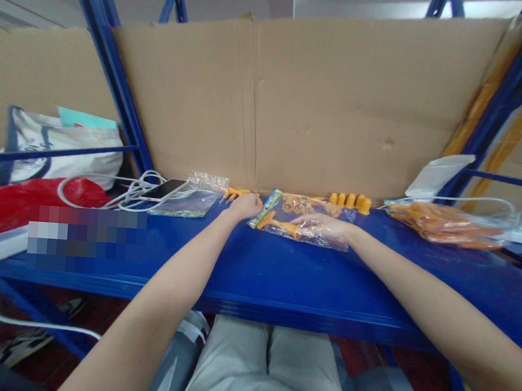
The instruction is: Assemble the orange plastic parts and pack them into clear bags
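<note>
My right hand [324, 225] reaches under the film of a clear plastic bag [336, 241] with a colourful header strip [265, 209]. Its fingers are closed on a T-shaped orange plastic piece [281, 226] in the bag's near part. Orange ring-shaped pieces [293, 206] show just behind it. My left hand [244, 207] is at the left of the header strip, its fingers curled together. A bit of orange plastic shows at its fingertips, too small to name. Branched orange pieces [235, 192] lie just behind that hand.
Several orange cup-like pieces [350, 202] stand along the cardboard wall [339, 105]. An orange-filled bag [442, 223] lies at the right. At the left are another clear bag [189, 202], a phone [165, 189], white cables [129, 193] and a red bag [46, 198] on the blue shelf [255, 272].
</note>
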{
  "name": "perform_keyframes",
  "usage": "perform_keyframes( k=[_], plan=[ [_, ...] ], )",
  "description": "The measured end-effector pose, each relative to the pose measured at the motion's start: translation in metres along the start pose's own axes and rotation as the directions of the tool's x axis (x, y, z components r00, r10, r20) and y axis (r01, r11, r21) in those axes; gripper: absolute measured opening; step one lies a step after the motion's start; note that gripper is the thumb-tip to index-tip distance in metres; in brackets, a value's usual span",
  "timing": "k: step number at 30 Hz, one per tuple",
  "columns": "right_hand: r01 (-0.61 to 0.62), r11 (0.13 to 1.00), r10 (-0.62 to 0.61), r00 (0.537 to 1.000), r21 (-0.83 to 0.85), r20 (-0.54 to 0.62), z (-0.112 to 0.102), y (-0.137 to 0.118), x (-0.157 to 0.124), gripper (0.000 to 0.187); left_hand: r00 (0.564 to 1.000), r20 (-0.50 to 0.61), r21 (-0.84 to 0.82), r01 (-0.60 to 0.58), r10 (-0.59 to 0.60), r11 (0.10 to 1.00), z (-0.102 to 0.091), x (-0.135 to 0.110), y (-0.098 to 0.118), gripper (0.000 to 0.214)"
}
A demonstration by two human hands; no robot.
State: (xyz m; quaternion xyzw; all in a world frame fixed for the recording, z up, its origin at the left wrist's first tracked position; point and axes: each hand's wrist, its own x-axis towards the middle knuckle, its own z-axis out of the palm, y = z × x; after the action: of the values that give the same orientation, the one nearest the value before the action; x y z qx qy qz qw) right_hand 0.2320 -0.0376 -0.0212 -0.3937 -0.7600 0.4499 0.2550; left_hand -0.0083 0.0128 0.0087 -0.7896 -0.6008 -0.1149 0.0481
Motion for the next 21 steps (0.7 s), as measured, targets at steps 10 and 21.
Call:
perform_keyframes(
  k=[10, 21],
  plan=[
    [0.06, 0.985, -0.073, 0.994, -0.162, -0.076, 0.007, -0.001, 0.004, 0.034, 0.953, -0.192, -0.007, -0.242, 0.237, 0.97, 0.019, 0.003, 0.01, 0.026],
    [0.095, 0.99, -0.102, 0.993, -0.108, -0.06, 0.018, -0.002, 0.006, 0.032, 0.918, -0.232, -0.15, -0.36, 0.321, 0.921, 0.037, 0.012, 0.011, 0.038]
  ],
)
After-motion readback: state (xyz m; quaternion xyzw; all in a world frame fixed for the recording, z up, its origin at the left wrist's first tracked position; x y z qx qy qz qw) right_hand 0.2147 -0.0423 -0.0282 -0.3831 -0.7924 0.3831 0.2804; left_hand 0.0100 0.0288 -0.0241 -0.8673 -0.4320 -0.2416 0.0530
